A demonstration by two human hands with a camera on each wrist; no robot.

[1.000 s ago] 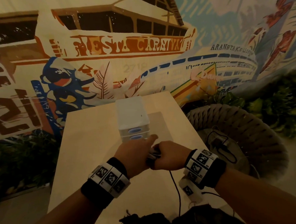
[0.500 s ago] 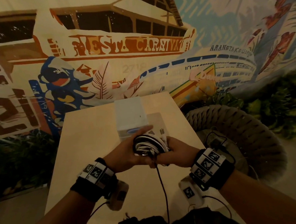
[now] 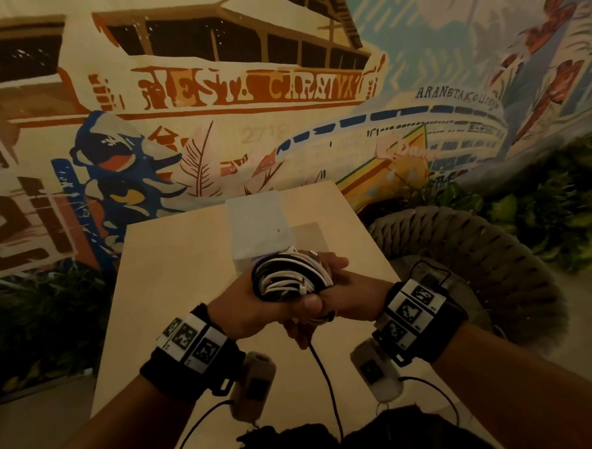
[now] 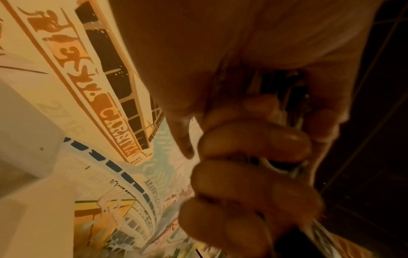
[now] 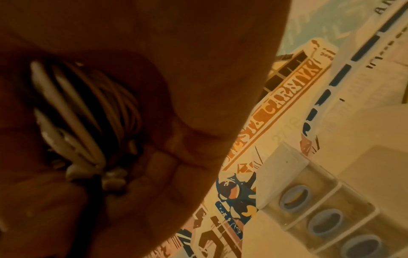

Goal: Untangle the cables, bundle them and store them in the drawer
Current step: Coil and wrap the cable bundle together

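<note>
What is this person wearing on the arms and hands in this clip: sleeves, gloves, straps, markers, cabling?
Both forearms are bare: no sleeves, no gloves. The left hand and right hand each have a black wrist strap carrying a white band of square black-and-white coded markers. Below each wrist hangs a small pale camera unit, each trailing a thin black cable.

A café or lounge-like interior is suggested by a painted mural wall (image 3: 280, 87), leafy plants (image 3: 544, 211) and a woven rope chair (image 3: 478, 256) beside the worktop (image 3: 173, 265).
</note>
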